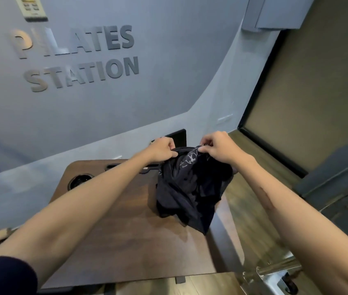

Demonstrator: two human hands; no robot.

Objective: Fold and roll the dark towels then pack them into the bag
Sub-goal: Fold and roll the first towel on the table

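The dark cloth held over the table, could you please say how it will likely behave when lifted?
Probably floppy: the dark cloth hangs in loose folds from where the left hand and right hand pinch its top edge. Likely light, since fingertip pinches hold it. It should sag wherever unsupported.

Both arms outstretched, left hand [163, 148], right hand [217, 148] pinching

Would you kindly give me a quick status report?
Both hands, left and right, pinch dark fabric up. It hangs bunched over table. Nothing in the way.
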